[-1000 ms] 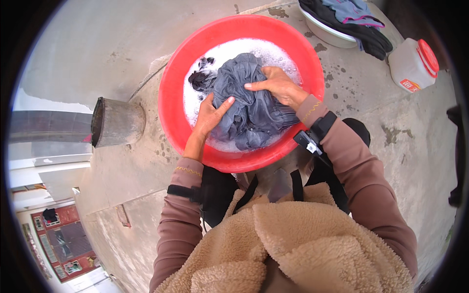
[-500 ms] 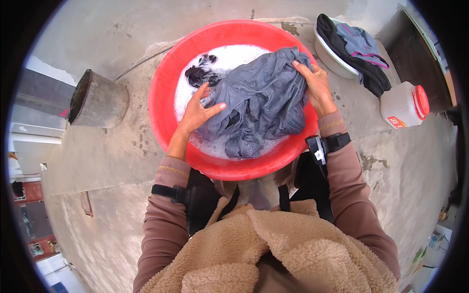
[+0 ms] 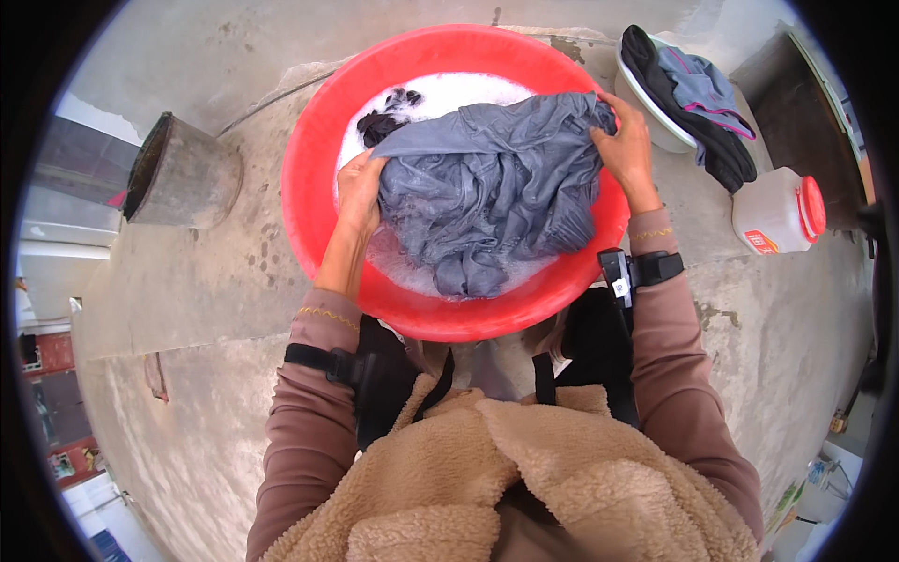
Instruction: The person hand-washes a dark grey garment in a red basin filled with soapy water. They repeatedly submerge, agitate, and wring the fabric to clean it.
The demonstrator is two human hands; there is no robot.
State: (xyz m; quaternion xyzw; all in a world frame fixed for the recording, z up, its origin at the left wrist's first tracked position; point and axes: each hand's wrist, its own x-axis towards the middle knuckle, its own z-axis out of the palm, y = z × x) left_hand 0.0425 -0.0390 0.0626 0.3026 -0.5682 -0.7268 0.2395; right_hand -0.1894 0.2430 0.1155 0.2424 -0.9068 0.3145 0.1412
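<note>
A big red plastic basin holds white suds, a wet grey garment spread over them and a dark bunched cloth at the back left. My left hand is closed on the garment's left edge, near the basin's left side. My right hand grips the upper right corner of the same garment by the right rim, with its thumb and fingers pressed on the fabric. The garment is held stretched between both hands, its lower part crumpled in the foamy water.
A white basin with black and blue-grey clothes stands at upper right, beside a translucent jug with a red lid. A weathered metal bucket stands to the left. A dark upright board is at far right.
My hands have moved apart, the right one outward and up, pulling the grey garment wider. My left hand, spread half a second ago, has closed on the garment's left edge higher up.
</note>
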